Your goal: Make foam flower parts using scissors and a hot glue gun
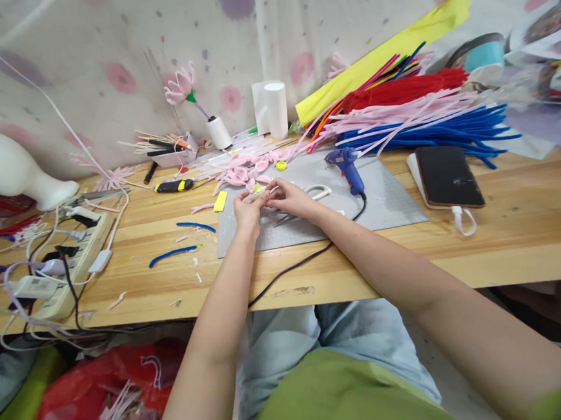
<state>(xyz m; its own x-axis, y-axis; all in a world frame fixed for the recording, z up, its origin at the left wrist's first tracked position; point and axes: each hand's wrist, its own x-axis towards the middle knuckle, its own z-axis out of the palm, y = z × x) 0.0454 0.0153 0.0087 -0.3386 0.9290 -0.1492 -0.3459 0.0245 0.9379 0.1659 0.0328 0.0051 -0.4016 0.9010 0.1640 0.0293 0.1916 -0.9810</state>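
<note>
Over the grey mat [387,205], my left hand [250,210] and my right hand [288,198] meet with fingertips pinched together. What they hold is small and mostly covered by the fingers, so I cannot make it out. Just beyond them lie pink pipe-cleaner loops [243,174] and a small yellow roll [281,166]. Scissors with pale handles [318,192] rest partly behind my right hand. A blue hot glue gun [348,167] sits farther right on the mat. Left of my left hand is a yellow paper piece [220,202].
Blue pipe cleaners [425,135] and pink ones are heaped at the back right. A phone on a stand [450,177] is at the right. At the left lie a power strip [78,268] and a utility knife [174,186]. The glue gun's black cord [290,271] crosses the table front.
</note>
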